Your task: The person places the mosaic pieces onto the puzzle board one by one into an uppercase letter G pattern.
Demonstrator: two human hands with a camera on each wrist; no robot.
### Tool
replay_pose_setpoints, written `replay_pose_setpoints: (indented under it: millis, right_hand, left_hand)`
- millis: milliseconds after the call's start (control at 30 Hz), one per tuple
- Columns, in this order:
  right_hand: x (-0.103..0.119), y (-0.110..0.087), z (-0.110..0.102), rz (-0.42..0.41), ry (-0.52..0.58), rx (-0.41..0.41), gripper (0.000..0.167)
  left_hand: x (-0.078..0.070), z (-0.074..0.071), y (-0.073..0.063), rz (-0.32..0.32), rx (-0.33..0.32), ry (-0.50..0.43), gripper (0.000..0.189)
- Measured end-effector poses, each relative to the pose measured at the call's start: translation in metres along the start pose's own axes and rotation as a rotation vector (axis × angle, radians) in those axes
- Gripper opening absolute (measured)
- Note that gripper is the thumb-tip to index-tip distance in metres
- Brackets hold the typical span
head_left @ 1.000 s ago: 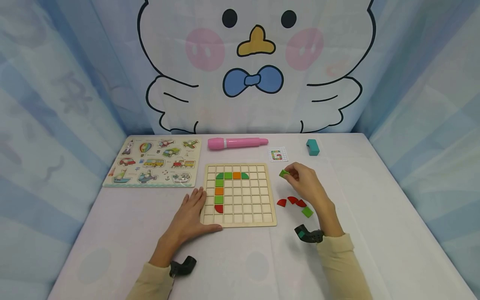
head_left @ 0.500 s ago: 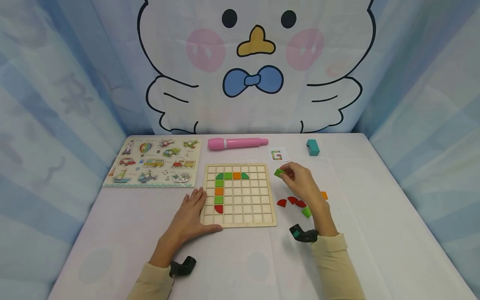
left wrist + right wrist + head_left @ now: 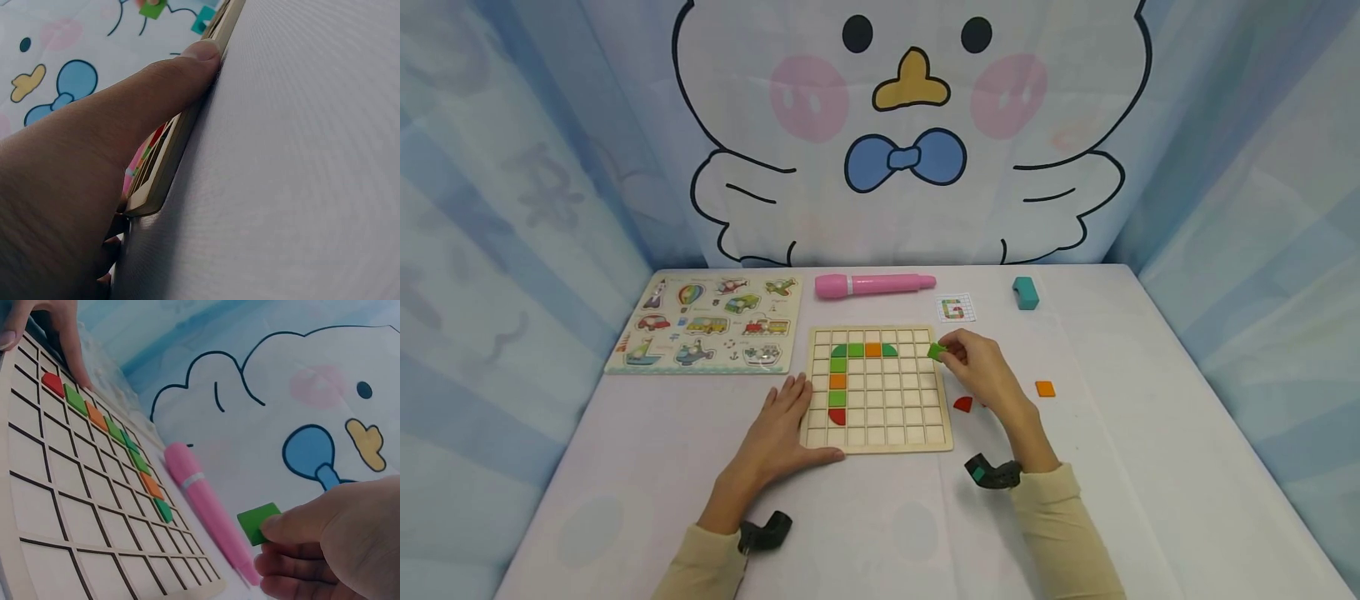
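Note:
A wooden grid board (image 3: 887,425) lies on the table, with green, orange and red tiles set in its left columns and along an upper row. My left hand (image 3: 782,425) rests at its lower left corner, fingers straight along the left side and thumb on the front edge. Between thumb and fingertips, my right hand (image 3: 988,367) pinches a green square tile (image 3: 259,523) above the board's upper right edge. Below that hand lies a red quarter-round tile (image 3: 963,404); the other pieces near it are mostly hidden by the wrist.
An orange square tile (image 3: 1045,389) lies right of the right hand. Behind the board are a pink marker-shaped stick (image 3: 876,285), a small pattern card (image 3: 955,308) and a teal block (image 3: 1026,293). A picture puzzle board (image 3: 707,325) sits at the back left.
My right hand has moved left with the green tile, from beside the board to over its right edge. The orange tile has come into view. My left hand stays put.

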State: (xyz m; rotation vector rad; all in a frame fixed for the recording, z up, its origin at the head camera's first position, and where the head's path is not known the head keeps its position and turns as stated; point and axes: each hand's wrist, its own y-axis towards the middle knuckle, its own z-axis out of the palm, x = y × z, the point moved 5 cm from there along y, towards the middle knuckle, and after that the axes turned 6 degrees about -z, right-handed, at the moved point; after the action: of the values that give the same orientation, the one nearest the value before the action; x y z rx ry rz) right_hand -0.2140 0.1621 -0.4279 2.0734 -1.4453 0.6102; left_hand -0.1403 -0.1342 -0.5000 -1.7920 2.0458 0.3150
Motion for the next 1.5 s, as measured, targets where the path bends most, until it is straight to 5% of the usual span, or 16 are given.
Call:
replay_pose_setpoints:
  millis: [1000,1500]
  right_hand:
    - [0.044,-0.004,0.059,-0.198,-0.040,0.142,0.015]
    - [0.054,-0.010,0.081,-0.211,-0.005,0.234,0.016]
  left_hand:
    - [0.001,0.000,0.002,0.001,0.014,0.017,0.122]
    - [0.001,-0.001,0.001,0.003,0.010,0.005,0.123]
